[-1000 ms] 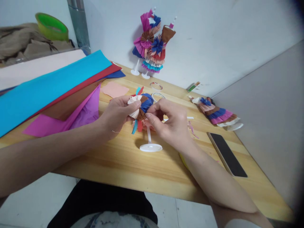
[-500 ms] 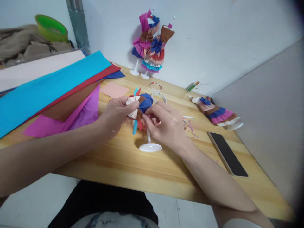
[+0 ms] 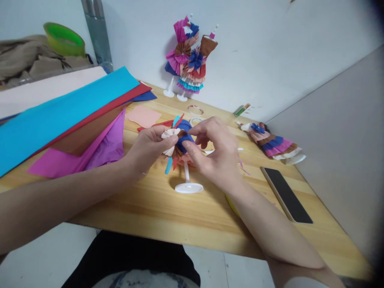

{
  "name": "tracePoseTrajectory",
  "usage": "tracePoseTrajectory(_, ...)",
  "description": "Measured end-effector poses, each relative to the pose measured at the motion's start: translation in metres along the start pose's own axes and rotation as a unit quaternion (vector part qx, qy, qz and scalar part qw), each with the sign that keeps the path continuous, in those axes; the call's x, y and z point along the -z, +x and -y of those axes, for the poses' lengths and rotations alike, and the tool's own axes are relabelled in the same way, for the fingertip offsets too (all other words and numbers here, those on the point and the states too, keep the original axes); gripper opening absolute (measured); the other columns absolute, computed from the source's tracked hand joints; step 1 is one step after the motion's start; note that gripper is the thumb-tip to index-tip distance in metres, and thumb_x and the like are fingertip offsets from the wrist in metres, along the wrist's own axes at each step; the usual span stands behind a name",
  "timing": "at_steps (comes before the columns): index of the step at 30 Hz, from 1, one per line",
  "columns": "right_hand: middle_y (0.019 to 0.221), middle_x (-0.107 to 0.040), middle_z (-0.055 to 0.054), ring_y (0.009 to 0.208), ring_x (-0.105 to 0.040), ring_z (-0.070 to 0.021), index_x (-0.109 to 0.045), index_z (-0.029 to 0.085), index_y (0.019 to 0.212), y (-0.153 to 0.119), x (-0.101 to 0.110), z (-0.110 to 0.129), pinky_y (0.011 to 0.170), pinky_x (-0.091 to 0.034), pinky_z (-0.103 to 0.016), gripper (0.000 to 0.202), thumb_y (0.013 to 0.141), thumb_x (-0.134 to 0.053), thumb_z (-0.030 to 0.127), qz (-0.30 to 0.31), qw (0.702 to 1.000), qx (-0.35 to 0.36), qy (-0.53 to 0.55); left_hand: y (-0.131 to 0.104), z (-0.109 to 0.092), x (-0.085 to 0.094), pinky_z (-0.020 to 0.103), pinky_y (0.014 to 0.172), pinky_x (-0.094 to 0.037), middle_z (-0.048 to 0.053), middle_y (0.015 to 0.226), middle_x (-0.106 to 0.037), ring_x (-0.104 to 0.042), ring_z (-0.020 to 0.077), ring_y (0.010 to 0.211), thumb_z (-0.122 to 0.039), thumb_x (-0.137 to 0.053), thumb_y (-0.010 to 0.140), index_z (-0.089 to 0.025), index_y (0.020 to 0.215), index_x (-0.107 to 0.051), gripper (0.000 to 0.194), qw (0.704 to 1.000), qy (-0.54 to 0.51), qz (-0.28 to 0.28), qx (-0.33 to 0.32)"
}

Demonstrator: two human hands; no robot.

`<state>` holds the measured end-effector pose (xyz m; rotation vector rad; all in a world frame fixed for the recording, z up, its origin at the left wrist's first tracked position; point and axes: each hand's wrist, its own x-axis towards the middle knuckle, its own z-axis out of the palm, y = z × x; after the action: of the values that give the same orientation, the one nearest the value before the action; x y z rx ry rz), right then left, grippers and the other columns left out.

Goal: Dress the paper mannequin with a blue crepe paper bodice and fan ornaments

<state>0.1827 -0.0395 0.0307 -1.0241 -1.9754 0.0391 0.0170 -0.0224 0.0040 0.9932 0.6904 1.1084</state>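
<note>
A pleated paper rosette (image 3: 170,149), cream and brown with a blue part, is pinched between the thumb and fingers of my left hand (image 3: 153,146). My right hand (image 3: 210,148) is at the blue and brown side, its thumb and forefinger close together; whether they grip the paper is hard to tell. Under and behind the rosette lies a small doll figure in blue and pink paper, its white stand (image 3: 189,188) pointing toward me. Turquoise and red strips stick out above and below the rosette.
Crepe paper sheets (image 3: 72,106) cover the left. Two dressed figures (image 3: 192,60) stand by the wall; another (image 3: 271,142) lies at right. A phone (image 3: 286,194), a tape roll (image 3: 195,109), a pink paper piece (image 3: 144,116) and a green bowl (image 3: 64,39) are around.
My right hand has lifted slightly and its fingers have shifted up along the blue paper. A red strip now shows to the left behind the rosette. The view has shifted a little.
</note>
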Motion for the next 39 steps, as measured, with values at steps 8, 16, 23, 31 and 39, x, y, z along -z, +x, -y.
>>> tracePoseTrajectory(8,0.066,-0.056,-0.001,0.06,-0.051,-0.0138,-0.054,0.02,0.065,-0.001,-0.01,-0.007,0.057,-0.041,-0.029,0.018,0.081,-0.061,0.019,0.043,0.996,-0.062,0.05,0.002,0.003,0.001,0.023,0.059,-0.045,0.0,0.066,-0.067,-0.057,0.0108,0.061,-0.026,-0.081,0.067,-0.015,0.074,-0.071,0.016,0.999,-0.021,0.005,-0.025)
tracePoseTrajectory(16,0.069,-0.058,0.003,0.06,-0.053,-0.0116,-0.056,0.02,0.079,0.006,-0.007,-0.013,0.057,-0.045,-0.026,0.022,0.07,-0.073,0.032,0.085,0.915,-0.252,0.302,0.002,0.004,0.003,0.026,0.062,-0.048,0.0,0.068,-0.067,-0.061,0.0131,0.062,-0.03,-0.079,0.071,-0.016,0.076,-0.071,0.016,0.999,0.041,0.018,-0.029)
tracePoseTrajectory(23,0.065,-0.056,0.004,0.059,-0.054,-0.0118,-0.058,0.021,0.077,0.003,-0.013,-0.01,0.058,-0.047,-0.027,0.024,0.07,-0.076,0.035,0.092,0.921,-0.238,0.295,0.001,0.005,0.004,0.025,0.053,-0.045,0.0,0.065,-0.064,-0.061,0.0142,0.057,-0.03,-0.072,0.077,-0.016,0.081,-0.07,0.015,0.989,0.126,0.04,-0.063)
tracePoseTrajectory(31,0.063,-0.061,0.004,0.053,-0.056,-0.0098,-0.057,0.02,0.071,0.004,-0.012,-0.01,0.052,-0.049,-0.025,0.033,0.067,-0.082,0.041,0.096,0.868,-0.279,0.399,0.005,0.007,0.009,0.024,0.058,-0.052,-0.001,0.075,-0.068,-0.063,0.0138,0.062,-0.035,-0.072,0.08,-0.019,0.098,-0.071,0.024,0.988,0.121,0.059,-0.074)
tracePoseTrajectory(39,0.066,-0.061,0.004,0.057,-0.055,-0.0099,-0.057,0.021,0.076,0.001,-0.011,-0.007,0.055,-0.047,-0.024,0.035,0.07,-0.08,0.046,0.048,0.888,-0.257,0.378,0.005,0.008,0.01,0.025,0.051,-0.052,0.005,0.07,-0.069,-0.066,0.0184,0.061,-0.066,-0.062,0.08,-0.017,0.091,-0.07,0.052,0.992,0.093,0.082,-0.022)
